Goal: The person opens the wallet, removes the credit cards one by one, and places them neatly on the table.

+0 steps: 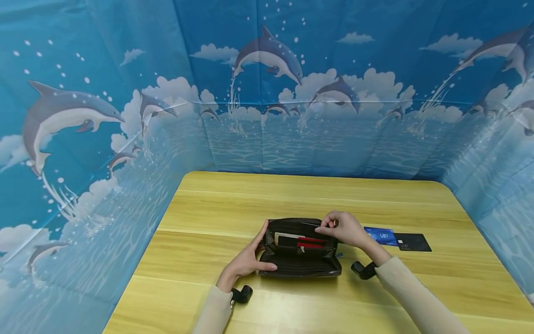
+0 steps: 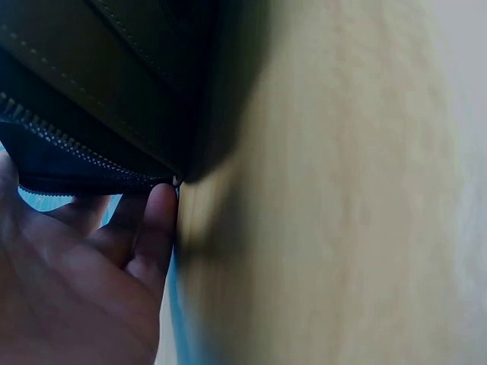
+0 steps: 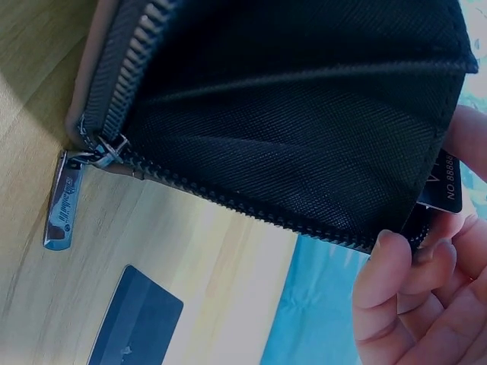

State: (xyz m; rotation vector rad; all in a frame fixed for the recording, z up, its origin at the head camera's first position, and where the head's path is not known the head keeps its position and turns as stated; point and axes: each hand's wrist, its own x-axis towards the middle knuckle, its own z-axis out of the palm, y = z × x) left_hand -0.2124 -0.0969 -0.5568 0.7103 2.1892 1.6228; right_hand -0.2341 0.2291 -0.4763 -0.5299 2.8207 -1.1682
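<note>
A dark zip-around wallet (image 1: pixel 300 266) lies spread open on the table, its inner pockets facing up. My left hand (image 1: pixel 244 262) grips its left end, thumb on the front flap and fingers along the far edge. At the back right, my right hand (image 1: pixel 347 228) pinches a black card (image 3: pixel 450 185) with white print, which sits partly inside a rear slot. A red card (image 1: pixel 310 243) and a pale-edged item (image 1: pixel 277 238) stick up from the middle compartment. The silver zip pull (image 3: pixel 64 201) hangs at the wallet's corner in the right wrist view.
To the right of the wallet, a blue VIP card (image 1: pixel 381 235) and a black card (image 1: pixel 414 242) lie flat on the wooden table (image 1: pixel 200 208), edge to edge or overlapping. Behind the table hangs a dolphin-print curtain (image 1: pixel 258 139).
</note>
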